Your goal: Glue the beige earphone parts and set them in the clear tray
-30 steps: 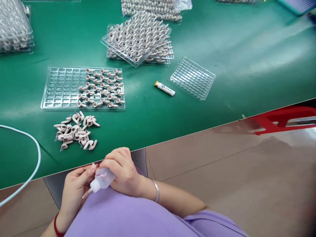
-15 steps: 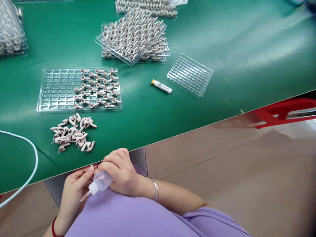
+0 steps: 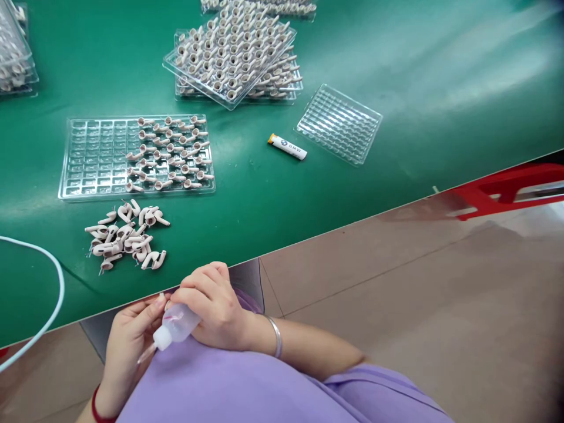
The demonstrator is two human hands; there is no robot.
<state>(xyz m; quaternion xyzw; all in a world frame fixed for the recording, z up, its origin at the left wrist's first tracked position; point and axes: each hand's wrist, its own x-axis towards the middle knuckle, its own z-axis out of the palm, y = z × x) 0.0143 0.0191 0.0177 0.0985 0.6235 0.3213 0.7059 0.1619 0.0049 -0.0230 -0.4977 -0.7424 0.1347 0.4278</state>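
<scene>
My right hand (image 3: 215, 305) is closed around a translucent squeeze bottle (image 3: 180, 323), which tilts so that its white cap and thin nozzle point down to the left. At the table's near edge, my left hand (image 3: 132, 329) pinches a small pale piece that looks like an earbud shell; the fingers hide most of it. The fingertips of both hands meet there. Just beyond them on the table lies a loose pile of pale earbud shells (image 3: 126, 235), some with fine wires. Behind the pile is a clear blister tray (image 3: 94, 155), its right part filled with rows of shells.
Stacked full trays (image 3: 233, 56) stand at the back, more trays (image 3: 15, 59) at the far left. A white lighter (image 3: 288, 147) lies near a smaller clear tray (image 3: 339, 123). A pale cable (image 3: 59, 282) curves at left. A red stool (image 3: 497, 191) is beyond the table edge.
The view has shifted slightly, so the table things sit a little higher and further left. Both hands keep their hold, and the bottle's nozzle has moved slightly left and down.
</scene>
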